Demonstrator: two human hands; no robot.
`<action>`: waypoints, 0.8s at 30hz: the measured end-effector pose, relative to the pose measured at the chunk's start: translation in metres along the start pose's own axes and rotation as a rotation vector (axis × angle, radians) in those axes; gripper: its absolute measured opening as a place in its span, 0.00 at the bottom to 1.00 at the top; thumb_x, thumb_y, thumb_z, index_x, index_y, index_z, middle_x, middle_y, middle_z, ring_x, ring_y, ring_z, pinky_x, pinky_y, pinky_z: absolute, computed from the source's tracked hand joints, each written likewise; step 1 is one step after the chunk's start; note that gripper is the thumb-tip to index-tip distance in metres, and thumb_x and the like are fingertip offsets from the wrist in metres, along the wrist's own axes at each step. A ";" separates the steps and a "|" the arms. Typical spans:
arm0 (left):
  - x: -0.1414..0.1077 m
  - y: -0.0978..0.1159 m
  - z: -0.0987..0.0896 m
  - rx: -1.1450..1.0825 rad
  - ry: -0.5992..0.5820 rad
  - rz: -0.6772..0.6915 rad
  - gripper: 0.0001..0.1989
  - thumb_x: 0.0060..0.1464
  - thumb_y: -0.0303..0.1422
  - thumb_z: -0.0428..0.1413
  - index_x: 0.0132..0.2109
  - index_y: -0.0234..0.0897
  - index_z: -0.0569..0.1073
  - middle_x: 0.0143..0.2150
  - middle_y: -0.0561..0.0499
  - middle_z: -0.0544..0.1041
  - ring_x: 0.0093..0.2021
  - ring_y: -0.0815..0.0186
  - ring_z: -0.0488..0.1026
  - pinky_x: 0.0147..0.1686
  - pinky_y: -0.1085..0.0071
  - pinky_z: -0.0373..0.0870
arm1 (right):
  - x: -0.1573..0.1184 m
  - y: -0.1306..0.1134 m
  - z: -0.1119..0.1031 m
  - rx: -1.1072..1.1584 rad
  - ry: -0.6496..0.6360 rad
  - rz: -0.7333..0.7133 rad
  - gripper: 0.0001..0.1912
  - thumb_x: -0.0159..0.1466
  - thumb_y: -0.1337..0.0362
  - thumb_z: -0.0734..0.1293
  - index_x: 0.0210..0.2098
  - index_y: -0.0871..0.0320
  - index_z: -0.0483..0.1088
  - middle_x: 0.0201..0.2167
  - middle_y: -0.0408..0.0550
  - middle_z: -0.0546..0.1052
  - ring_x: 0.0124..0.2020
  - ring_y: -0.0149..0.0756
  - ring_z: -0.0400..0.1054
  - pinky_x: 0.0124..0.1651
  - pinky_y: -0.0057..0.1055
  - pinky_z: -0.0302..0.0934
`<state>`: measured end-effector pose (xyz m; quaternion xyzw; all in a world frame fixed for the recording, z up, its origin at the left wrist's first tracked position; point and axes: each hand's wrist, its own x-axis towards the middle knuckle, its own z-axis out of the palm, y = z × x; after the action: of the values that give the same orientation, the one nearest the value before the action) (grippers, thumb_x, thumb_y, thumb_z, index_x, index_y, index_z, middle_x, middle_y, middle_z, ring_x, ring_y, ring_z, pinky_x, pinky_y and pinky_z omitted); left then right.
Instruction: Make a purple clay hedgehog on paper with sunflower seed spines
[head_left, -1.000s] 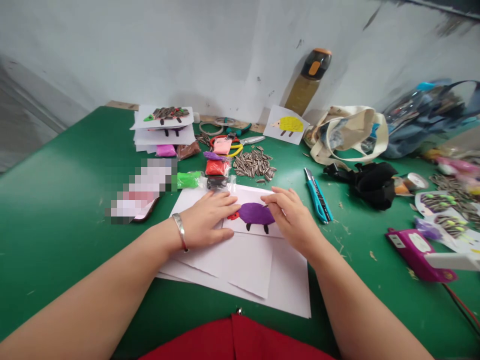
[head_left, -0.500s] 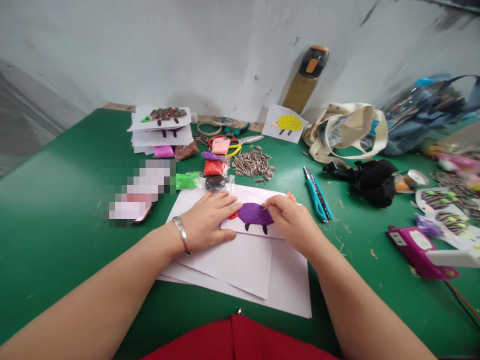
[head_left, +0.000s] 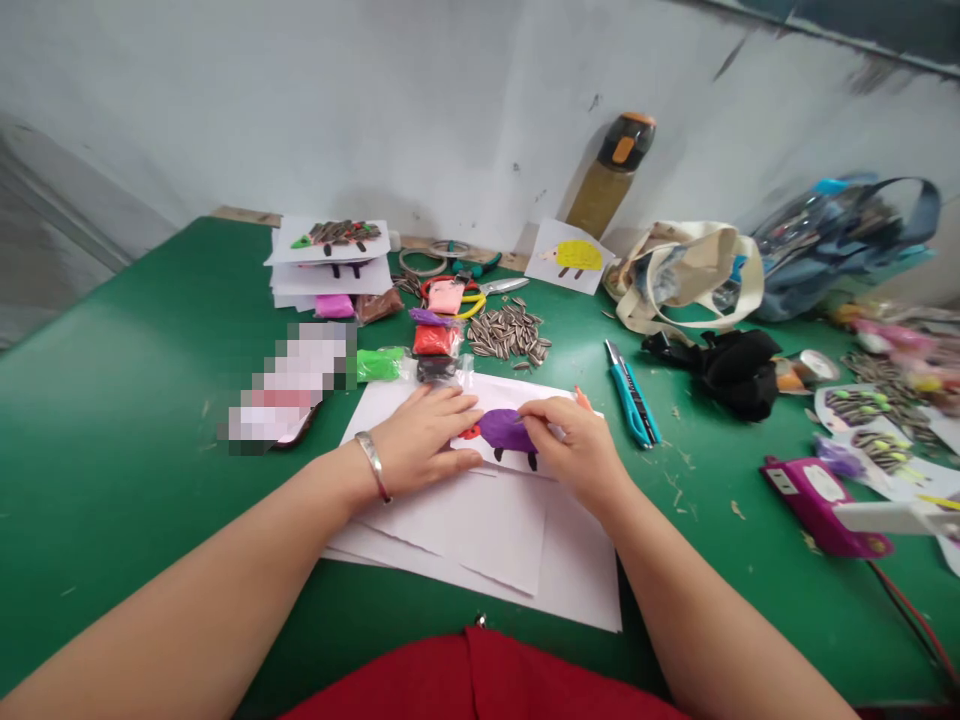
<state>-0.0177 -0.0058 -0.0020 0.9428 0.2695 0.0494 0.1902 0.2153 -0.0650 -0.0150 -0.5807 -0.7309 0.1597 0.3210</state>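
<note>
A small white card (head_left: 517,462) bearing a purple clay animal shape (head_left: 501,430) with a red head and black legs lies on stacked white sheets (head_left: 480,530). My left hand (head_left: 426,438) rests flat with fingers spread on the papers, its fingertips at the card's left end by the red head. My right hand (head_left: 574,440) pinches at the upper right part of the purple body; a tiny dark, thin tip shows at its fingertips, too small to name. Behind the sheets lies a pile of striped seeds (head_left: 510,332).
Clay packets (head_left: 437,340), scissors (head_left: 502,286) and a phone (head_left: 289,385) lie beyond and left of the sheets. A blue cutter (head_left: 632,395), black cloth bundle (head_left: 739,375) and magenta tool (head_left: 817,505) are at right. A bottle (head_left: 611,170) leans on the wall.
My right hand has shifted slightly left over the purple shape, while my left hand stays flat. The whole view has moved a little.
</note>
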 end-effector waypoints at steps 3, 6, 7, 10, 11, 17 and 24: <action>0.000 -0.001 -0.001 -0.015 0.017 0.014 0.21 0.66 0.44 0.46 0.57 0.36 0.69 0.58 0.41 0.70 0.55 0.52 0.64 0.54 0.57 0.57 | 0.005 -0.007 0.002 0.007 -0.012 0.005 0.10 0.66 0.67 0.61 0.40 0.52 0.75 0.39 0.43 0.81 0.42 0.37 0.73 0.52 0.37 0.61; 0.000 -0.001 -0.001 -0.017 0.022 0.029 0.17 0.67 0.39 0.43 0.54 0.36 0.70 0.55 0.42 0.71 0.53 0.54 0.65 0.52 0.59 0.59 | 0.015 -0.018 0.002 -0.030 -0.042 -0.006 0.11 0.65 0.69 0.61 0.41 0.52 0.75 0.41 0.44 0.81 0.43 0.38 0.73 0.49 0.34 0.62; 0.000 -0.001 -0.001 -0.007 0.024 0.028 0.16 0.67 0.38 0.44 0.53 0.36 0.70 0.55 0.42 0.72 0.53 0.55 0.65 0.51 0.59 0.59 | 0.018 -0.021 0.002 -0.040 -0.055 -0.019 0.11 0.65 0.69 0.62 0.40 0.52 0.75 0.41 0.44 0.81 0.43 0.37 0.73 0.48 0.34 0.62; 0.000 0.000 0.001 0.032 0.040 0.013 0.13 0.63 0.35 0.50 0.50 0.36 0.71 0.52 0.43 0.72 0.51 0.55 0.66 0.50 0.59 0.60 | 0.025 -0.026 0.007 -0.053 -0.075 -0.071 0.10 0.65 0.70 0.62 0.39 0.53 0.75 0.38 0.45 0.81 0.41 0.37 0.73 0.46 0.33 0.62; 0.000 0.000 0.001 0.038 0.044 0.009 0.12 0.61 0.35 0.51 0.49 0.36 0.71 0.51 0.43 0.73 0.51 0.55 0.66 0.49 0.59 0.60 | 0.026 -0.027 0.010 -0.053 -0.073 -0.085 0.10 0.65 0.70 0.62 0.38 0.54 0.75 0.38 0.45 0.80 0.40 0.37 0.72 0.45 0.33 0.62; -0.001 -0.002 0.004 0.013 0.079 0.028 0.13 0.60 0.35 0.53 0.51 0.36 0.71 0.54 0.43 0.72 0.53 0.55 0.66 0.53 0.58 0.59 | 0.020 -0.021 0.023 -0.085 -0.002 -0.146 0.08 0.66 0.69 0.63 0.35 0.57 0.74 0.32 0.48 0.78 0.36 0.40 0.69 0.43 0.35 0.60; 0.001 -0.001 0.002 0.012 0.052 0.010 0.13 0.59 0.34 0.54 0.49 0.35 0.71 0.53 0.43 0.72 0.54 0.54 0.65 0.54 0.58 0.59 | 0.021 -0.017 0.024 -0.031 0.013 -0.166 0.07 0.66 0.69 0.64 0.35 0.56 0.75 0.31 0.46 0.79 0.34 0.38 0.70 0.41 0.34 0.60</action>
<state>-0.0168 -0.0054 -0.0042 0.9436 0.2701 0.0729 0.1771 0.1847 -0.0461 -0.0169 -0.5242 -0.7766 0.1174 0.3291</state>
